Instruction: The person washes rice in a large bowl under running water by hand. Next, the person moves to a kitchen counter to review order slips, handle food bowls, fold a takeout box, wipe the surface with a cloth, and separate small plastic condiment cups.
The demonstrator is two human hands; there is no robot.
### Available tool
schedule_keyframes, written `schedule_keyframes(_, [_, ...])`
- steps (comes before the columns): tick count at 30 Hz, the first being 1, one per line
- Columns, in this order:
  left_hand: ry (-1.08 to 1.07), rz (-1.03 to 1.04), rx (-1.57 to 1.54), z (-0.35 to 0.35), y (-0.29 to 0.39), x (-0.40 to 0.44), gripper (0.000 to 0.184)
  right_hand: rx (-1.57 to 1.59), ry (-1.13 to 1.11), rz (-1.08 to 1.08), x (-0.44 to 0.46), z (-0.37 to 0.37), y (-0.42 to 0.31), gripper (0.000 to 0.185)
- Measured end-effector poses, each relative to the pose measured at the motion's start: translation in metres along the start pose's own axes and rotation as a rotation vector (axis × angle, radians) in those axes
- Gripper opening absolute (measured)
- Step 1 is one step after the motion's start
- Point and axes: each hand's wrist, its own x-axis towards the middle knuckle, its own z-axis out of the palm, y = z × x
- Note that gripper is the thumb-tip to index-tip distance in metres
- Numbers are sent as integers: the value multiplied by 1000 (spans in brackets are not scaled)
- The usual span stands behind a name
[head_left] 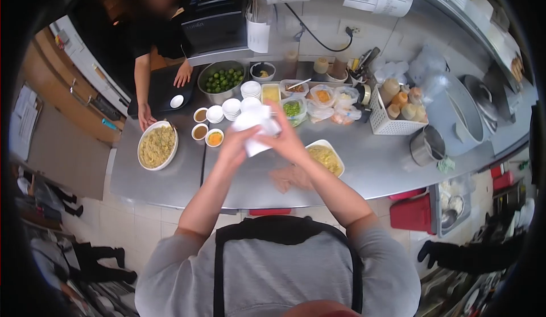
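Note:
Both my hands are raised above the middle of the steel table around some folded white paper [259,147], slightly blurred, perhaps napkins. My left hand [234,146] grips its left side, and my right hand [285,141] closes on its right side. Beneath my right forearm stands a white bowl of yellowish food [325,159], partly hidden. Beside that bowl lies a crumpled brownish thing [290,178] that I cannot make out. Left of my hands are small cups of brown sauce [199,131], a cup with orange contents [214,139] and stacked white cups [231,107].
Across the corner a person's hand [147,118] touches a white oval dish of noodle-like food [157,147]; the other rests on a black tray [165,83]. Behind my hands are a bowl of green limes [222,81], ingredient containers [322,96], a bottle basket [392,124] and a metal pot [426,146].

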Motion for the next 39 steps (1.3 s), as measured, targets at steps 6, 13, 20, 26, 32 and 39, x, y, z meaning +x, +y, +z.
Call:
schedule_keyframes(6, [-47,105,407,102,-8,36,48,322,491,53,-51,-131,-30,56])
schedule_keyframes(13, [208,834,285,130,115,101,45,362,623,68,-124,-242,-28,54])
schedule_keyframes(20, [-64,771,54,133,136,108,17,354,807,126,-184,-277,-14,54])
schedule_keyframes(26, [-125,744,-104,141,126,102,13,279,875,93,-203,-273,-19,50])
schedule_keyframes(32, [-103,762,-132,138,126,110,14,288,867,97,-199,-262,-17,52])
schedule_keyframes(39, [-82,724,-109,136,134,109,21,254,833,105,-186,-244,-24,49])
